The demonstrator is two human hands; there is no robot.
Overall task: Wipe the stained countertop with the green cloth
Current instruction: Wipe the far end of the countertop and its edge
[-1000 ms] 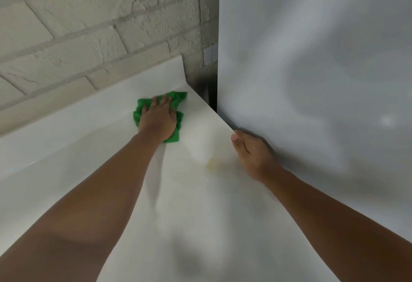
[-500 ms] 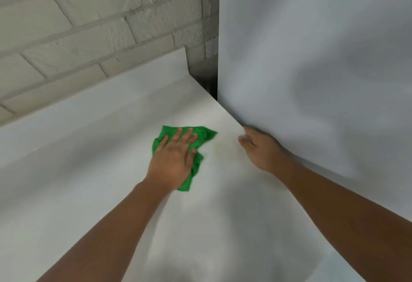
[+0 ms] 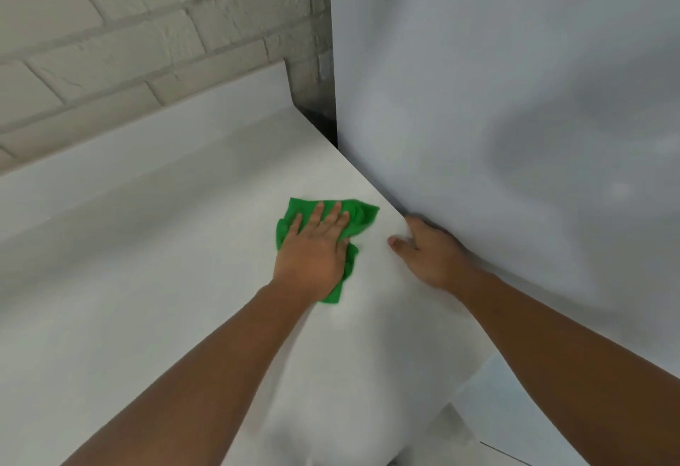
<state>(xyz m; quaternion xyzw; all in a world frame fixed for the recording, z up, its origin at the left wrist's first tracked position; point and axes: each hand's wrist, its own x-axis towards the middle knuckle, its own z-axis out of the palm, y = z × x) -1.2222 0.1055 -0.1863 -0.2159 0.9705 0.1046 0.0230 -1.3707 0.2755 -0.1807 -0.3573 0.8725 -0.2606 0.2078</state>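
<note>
Near bench edge: left hand flat on green cloth, fingers slightly spread; right hand rests alongside, fingers loose. Press evenly, overlap strokes.

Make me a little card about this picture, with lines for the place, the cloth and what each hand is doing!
Surface: smooth white countertop, below a white-painted brick wall
Cloth: crumpled green cloth, lying on the countertop near its right edge
Wiping hand: left hand, pressed flat on the cloth with straight fingers
Other hand: right hand, resting at the countertop's right edge beside a tall white panel; its fingers are partly hidden
Stain: none clearly visible
</note>
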